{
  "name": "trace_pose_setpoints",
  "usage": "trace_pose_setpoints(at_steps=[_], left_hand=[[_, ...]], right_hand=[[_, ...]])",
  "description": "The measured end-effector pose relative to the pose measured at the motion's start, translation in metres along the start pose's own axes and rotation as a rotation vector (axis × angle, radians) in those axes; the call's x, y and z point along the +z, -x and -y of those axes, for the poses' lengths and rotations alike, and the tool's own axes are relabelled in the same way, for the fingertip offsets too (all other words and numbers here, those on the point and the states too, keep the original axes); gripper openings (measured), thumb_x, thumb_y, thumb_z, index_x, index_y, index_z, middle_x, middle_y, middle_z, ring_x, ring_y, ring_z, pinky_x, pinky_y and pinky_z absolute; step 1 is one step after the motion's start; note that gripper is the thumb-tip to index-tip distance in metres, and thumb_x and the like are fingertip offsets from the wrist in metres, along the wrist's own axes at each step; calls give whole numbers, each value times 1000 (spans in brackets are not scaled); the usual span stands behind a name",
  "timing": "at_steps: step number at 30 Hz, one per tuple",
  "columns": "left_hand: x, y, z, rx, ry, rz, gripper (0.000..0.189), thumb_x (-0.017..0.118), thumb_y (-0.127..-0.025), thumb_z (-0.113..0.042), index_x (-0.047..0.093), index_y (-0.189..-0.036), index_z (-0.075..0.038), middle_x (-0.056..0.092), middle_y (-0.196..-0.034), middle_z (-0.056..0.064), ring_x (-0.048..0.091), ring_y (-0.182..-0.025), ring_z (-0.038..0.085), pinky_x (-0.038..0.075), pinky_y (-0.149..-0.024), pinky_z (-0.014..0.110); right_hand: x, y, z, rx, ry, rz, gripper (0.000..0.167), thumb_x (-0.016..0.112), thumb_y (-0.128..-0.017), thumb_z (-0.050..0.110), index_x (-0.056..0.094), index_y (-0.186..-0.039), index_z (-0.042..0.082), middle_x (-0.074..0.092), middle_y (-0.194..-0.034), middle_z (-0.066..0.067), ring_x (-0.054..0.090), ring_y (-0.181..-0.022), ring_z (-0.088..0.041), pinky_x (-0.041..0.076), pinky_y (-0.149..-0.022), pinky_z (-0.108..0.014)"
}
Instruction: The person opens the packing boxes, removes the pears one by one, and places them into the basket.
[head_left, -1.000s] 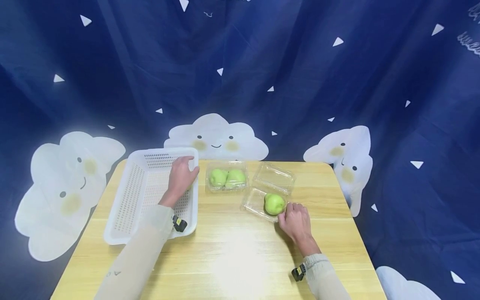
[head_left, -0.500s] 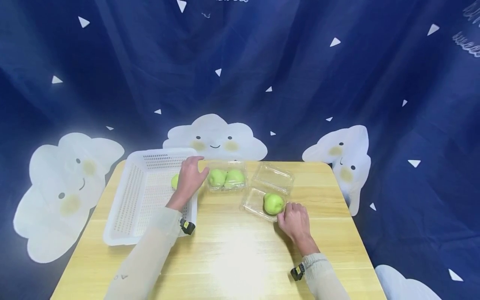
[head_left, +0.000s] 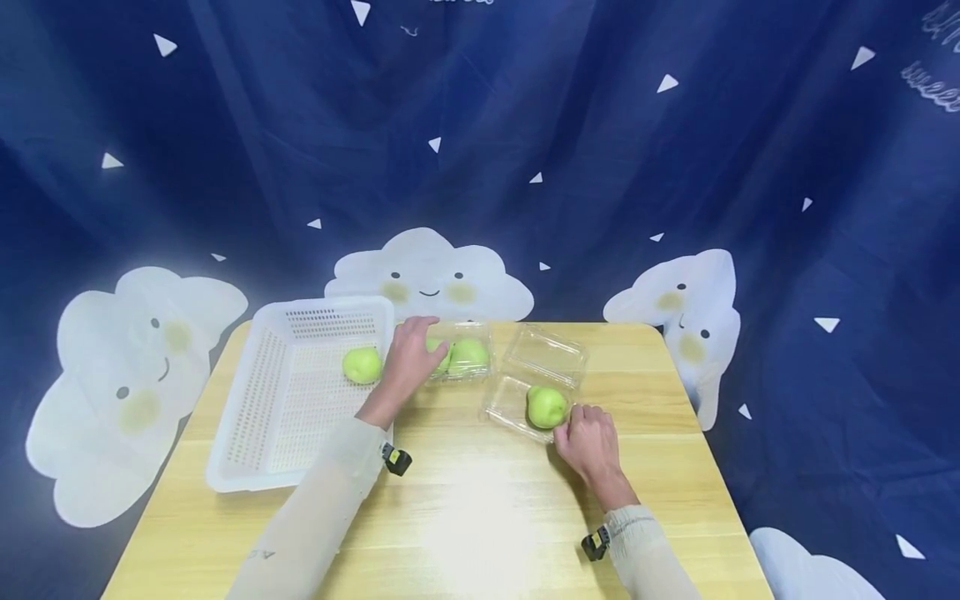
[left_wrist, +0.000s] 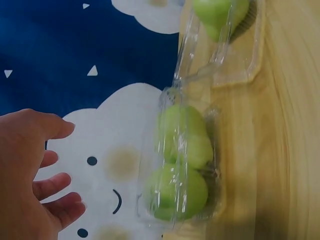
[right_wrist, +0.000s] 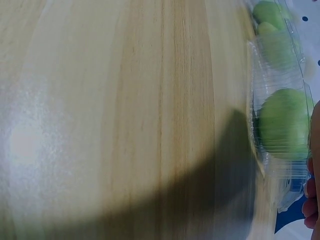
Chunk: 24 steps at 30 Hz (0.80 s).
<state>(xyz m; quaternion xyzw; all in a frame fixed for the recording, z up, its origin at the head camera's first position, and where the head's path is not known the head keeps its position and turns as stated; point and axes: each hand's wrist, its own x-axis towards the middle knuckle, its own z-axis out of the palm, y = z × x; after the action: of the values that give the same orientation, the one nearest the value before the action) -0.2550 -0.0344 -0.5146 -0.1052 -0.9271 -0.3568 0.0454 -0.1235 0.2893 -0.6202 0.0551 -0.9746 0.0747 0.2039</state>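
My left hand (head_left: 411,357), holding nothing, hovers between the white basket (head_left: 258,400) and a closed clear plastic box (head_left: 480,330) with two green pears (head_left: 470,357) inside. Its fingers (left_wrist: 52,185) are spread and loosely bent in the left wrist view. To the right lies an open clear plastic box (head_left: 510,404), lid folded back, with one green pear (head_left: 547,407) in it. My right hand (head_left: 591,446) pinches this box's near right edge with curled fingers. Another green pear (head_left: 362,365) lies in the basket. Much of the right hand is cut off in the right wrist view.
The wooden table (head_left: 465,500) carries everything, with a bright glare near its front. Behind its far edge hangs a dark blue curtain (head_left: 480,125) printed with clouds and triangles. The open box's lid (head_left: 547,354) leans toward the back.
My left hand has moved right, out of the basket and over to the closed box, uncovering the pear in the basket. My right hand has stayed at the open box.
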Motion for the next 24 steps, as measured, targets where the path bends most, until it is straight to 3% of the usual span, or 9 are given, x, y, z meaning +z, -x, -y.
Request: trace_pose_setpoints(at_steps=[13, 24], left_hand=[[39, 14, -29, 88, -11, 122, 57, 73, -93, -29, 57, -145, -11, 57, -148, 14, 50, -139, 37, 46, -119, 54], [74, 27, -41, 197, -19, 292, 61, 74, -93, -27, 53, -147, -9, 51, -153, 18, 50, -140, 37, 47, -119, 51]], right_hand=[[1, 2, -1, 12, -3, 5, 25, 67, -84, 19, 48, -69, 11, 49, -65, -5, 47, -64, -24, 47, -64, -38], [4, 1, -1, -2, -8, -34, 25, 66, -85, 20, 49, -69, 10, 49, -64, -6, 47, -63, -25, 46, -62, -39]])
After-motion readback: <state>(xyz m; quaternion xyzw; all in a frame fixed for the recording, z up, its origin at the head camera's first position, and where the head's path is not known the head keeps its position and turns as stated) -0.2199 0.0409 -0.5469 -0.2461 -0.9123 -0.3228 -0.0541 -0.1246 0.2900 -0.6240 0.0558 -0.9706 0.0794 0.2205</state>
